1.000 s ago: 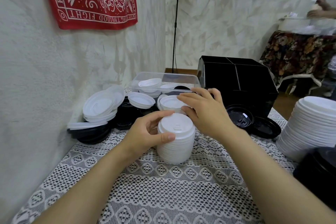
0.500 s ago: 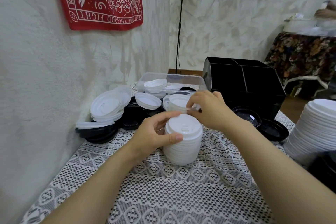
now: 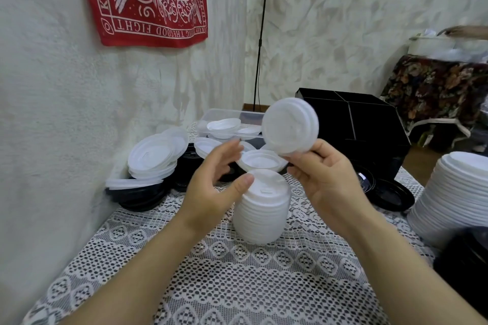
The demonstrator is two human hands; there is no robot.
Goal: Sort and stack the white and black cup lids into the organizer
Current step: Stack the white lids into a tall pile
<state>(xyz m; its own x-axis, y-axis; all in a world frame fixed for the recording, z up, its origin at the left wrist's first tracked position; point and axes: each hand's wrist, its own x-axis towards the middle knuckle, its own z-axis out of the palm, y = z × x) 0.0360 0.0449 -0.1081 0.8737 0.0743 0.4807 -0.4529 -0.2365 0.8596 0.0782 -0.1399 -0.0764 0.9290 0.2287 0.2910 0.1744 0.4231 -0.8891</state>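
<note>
Tall white lid stack (image 3: 454, 192): cut by right edge | black lid stack (image 3: 467, 258): blurred, cut at lower right | organizer (image 3: 369, 126) interior: dark, contents indiscernible | red banner (image 3: 148, 0): top cropped

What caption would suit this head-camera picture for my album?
Right hand holds tilted white lids above the stack that the left hand touches, black organizer behind.

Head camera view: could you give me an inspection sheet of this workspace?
Surface: lace tablecloth, partly covered.
Job's things: white lid stack upright at centre; black organizer behind; tall white stack at right; black lids beside organizer.
Clutter: clear bin holding lids; loose lid piles at left.
Hands: right hand pinches a few white lids, tilted; left hand relaxed, thumb touching the centre stack.
Cables: thin black cord or pole by the wall.
Surroundings: red banner; floral-draped table.
</note>
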